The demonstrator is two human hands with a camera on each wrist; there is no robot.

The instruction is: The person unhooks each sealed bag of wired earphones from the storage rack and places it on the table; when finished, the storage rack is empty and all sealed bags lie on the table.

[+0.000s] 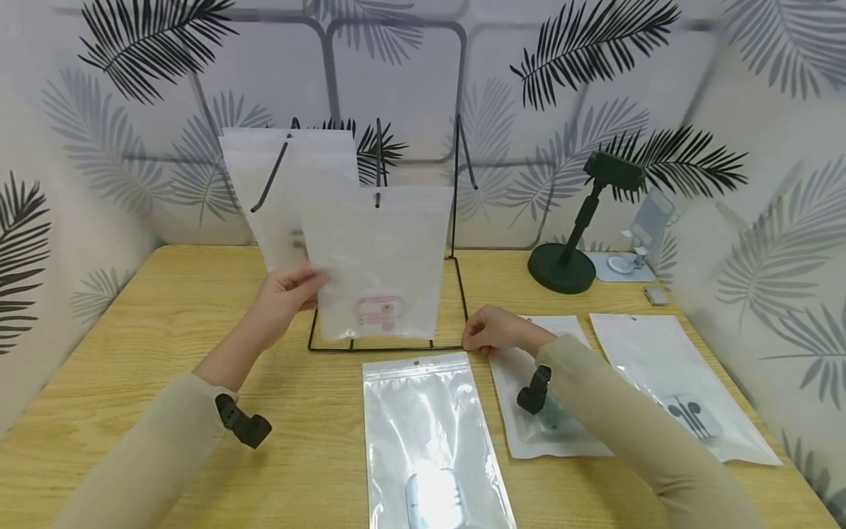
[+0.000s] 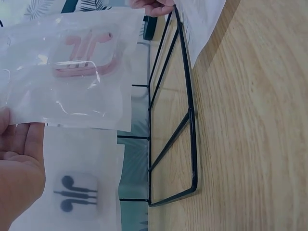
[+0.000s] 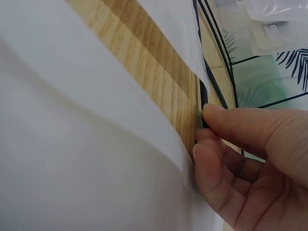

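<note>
A clear-fronted zip bag of pink earphones (image 1: 379,314) hangs from the middle hook of a black wire display rack (image 1: 460,286). My left hand (image 1: 291,288) pinches this bag's left edge, thumb in front and fingers behind. Partly hidden behind it, a bag of dark earphones (image 2: 77,195) hangs from the left hook (image 1: 269,176). At the front right corner of the rack's base, my right hand (image 1: 499,329) pinches the black wire between thumb and fingers. Below that hand lies a white zip bag (image 1: 522,437), partly covered by the right forearm.
A shiny zip bag (image 1: 423,411) with a white earphone case lies in front of the rack. Farther right lies a bag of dark-tipped earphones (image 1: 690,415). Behind stand a dark green stand (image 1: 562,268), a pale phone holder (image 1: 637,242) and a small grey box (image 1: 656,295).
</note>
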